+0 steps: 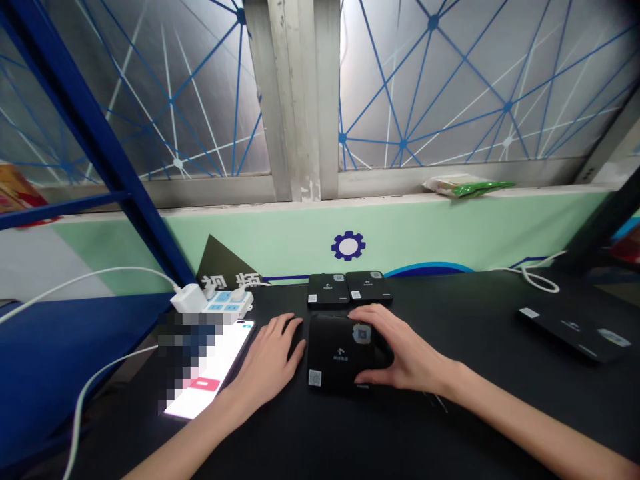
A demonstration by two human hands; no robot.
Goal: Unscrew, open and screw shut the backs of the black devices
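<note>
A flat black box (336, 353) with small white stickers lies on the black table (450, 427) in front of me. My right hand (400, 350) is wrapped around its right edge, thumb at the near side and fingers over the top. My left hand (273, 363) rests flat on the table at the box's left edge, its fingers stretched out and touching the side. Two more black boxes (349, 288) of the same kind lie side by side just behind.
A lit phone (213, 373) lies left of my left hand, with a white power strip (220, 301) and white cables behind it. Another flat black item (575, 332) sits at the right. A blue metal frame (100, 140) stands at left; a green packet (467, 187) lies on the windowsill.
</note>
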